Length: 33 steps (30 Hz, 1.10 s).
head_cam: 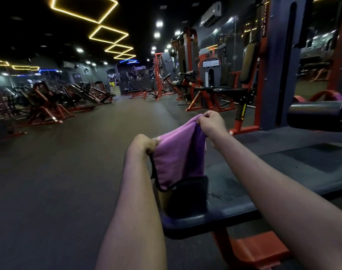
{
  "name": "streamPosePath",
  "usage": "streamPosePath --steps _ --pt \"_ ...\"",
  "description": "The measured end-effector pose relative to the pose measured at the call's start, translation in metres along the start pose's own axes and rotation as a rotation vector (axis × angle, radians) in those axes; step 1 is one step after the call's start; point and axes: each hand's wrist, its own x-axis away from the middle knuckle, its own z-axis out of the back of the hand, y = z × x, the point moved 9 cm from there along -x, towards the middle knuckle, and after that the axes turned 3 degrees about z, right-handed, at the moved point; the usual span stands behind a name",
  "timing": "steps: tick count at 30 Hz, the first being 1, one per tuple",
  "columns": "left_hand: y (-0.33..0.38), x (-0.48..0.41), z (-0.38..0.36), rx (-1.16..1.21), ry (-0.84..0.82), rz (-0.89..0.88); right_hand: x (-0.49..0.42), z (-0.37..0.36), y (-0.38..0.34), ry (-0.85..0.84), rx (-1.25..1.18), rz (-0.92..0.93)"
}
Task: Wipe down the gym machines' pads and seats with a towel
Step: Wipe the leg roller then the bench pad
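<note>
Purple towel [178, 152], left hand [143, 145] and right hand [211, 123] pinching its edges

The towel [178, 152] is lilac-purple and soft-looking. It hangs in loose folds, its upper edge pinched between the left hand [143, 145], which is lower, and the right hand [211, 121], which is higher. It is held in the air above the near end of a flat black padded seat [263, 182]. A black cylindrical roller pad [318, 115] lies horizontal beyond the seat, at the right edge.

Dim gym — yellow ceiling strips [107, 35], white spotlights, wide-angle edge bending.
</note>
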Motion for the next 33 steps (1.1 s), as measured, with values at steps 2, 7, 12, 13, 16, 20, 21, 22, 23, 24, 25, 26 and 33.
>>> streamPosePath --steps 2,7,12,13,16,20,21,22,23,24,25,26,33 --pt "-0.004 0.0 0.016 0.16 0.141 0.062 0.0 0.0 0.001 -0.011 -0.005 -0.019" --pt "-0.011 0.013 0.045 0.311 0.401 0.171 0.005 -0.002 -0.011 -0.058 -0.008 -0.033" --pt "-0.007 0.006 0.05 0.25 0.359 0.147 0.01 -0.011 -0.025 -0.167 0.036 0.011" --pt "-0.006 0.002 0.047 0.21 0.318 0.12 0.011 -0.013 -0.029 -0.184 0.037 0.026" --pt "-0.003 -0.005 0.033 0.201 0.174 0.019 0.014 -0.019 -0.037 -0.203 0.024 0.073" --pt "-0.017 -0.025 0.011 0.402 0.063 -0.017 0.011 -0.019 -0.041 -0.194 0.054 0.104" --pt "-0.022 -0.035 0.007 0.477 0.083 -0.028 0.009 -0.017 -0.04 -0.18 0.076 0.106" --pt "-0.023 -0.033 0.009 0.541 0.123 -0.05 0.007 -0.014 -0.04 -0.163 0.105 0.102" --pt "-0.021 -0.02 0.017 0.594 0.184 -0.081 0.007 -0.011 -0.039 -0.149 0.146 0.091" --pt "-0.02 -0.012 0.025 0.65 0.263 -0.132 0.006 -0.008 -0.037 -0.13 0.188 0.074" --pt "-0.017 -0.001 0.033 0.691 0.326 -0.172 0.005 -0.003 -0.036 -0.108 0.22 0.055" --pt "-0.015 0.006 0.039 0.712 0.378 -0.208 0.005 0.001 -0.033 -0.086 0.234 0.034" --pt "0.027 0.031 0.03 0.399 -0.164 -0.282 0.014 -0.007 -0.024 -0.413 0.229 0.015"
